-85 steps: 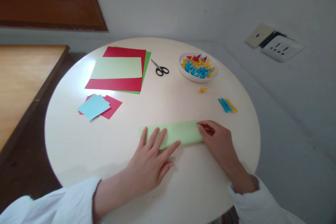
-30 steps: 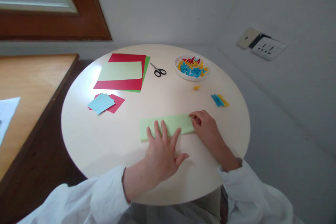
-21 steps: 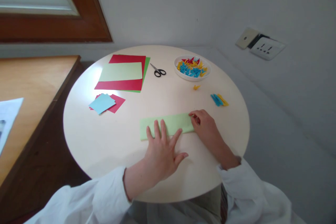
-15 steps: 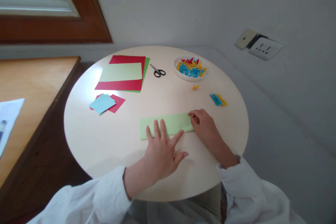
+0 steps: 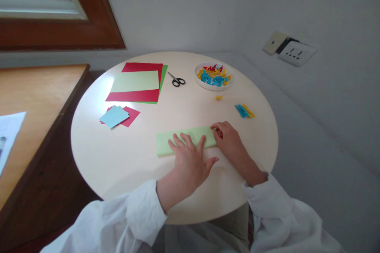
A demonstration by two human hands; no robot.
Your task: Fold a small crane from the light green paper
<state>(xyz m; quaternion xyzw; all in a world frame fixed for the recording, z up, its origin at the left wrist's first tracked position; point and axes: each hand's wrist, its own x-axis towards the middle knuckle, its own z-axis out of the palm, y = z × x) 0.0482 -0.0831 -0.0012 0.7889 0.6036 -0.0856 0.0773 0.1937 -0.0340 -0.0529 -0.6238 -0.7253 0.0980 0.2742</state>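
A folded strip of light green paper [image 5: 164, 145] lies flat on the round white table [image 5: 118, 166], its long side running left to right. My left hand [image 5: 191, 162] rests over the strip's lower middle with fingers spread, the fingertips on the paper. At the strip's right end, my right hand [image 5: 228, 138] pinches the paper's upper corner between thumb and index finger; the other fingers are curled. My left palm covers part of the lower edge, and the right end is partly hidden by my right hand.
Sheets of red paper [image 5: 133, 97], pale green and green lie at the back left, with small blue and red paper squares [image 5: 115, 117] before them. Scissors [image 5: 177, 81], a white dish [image 5: 204, 85] of paper cranes, a yellow crane [image 5: 219, 97] and folded blue and yellow pieces [image 5: 244, 111] lie beyond my hands.
My left hand has slid to the right along the strip, its fingers more bent. The right hand keeps its pinch at the right end. The whole view has shifted slightly.
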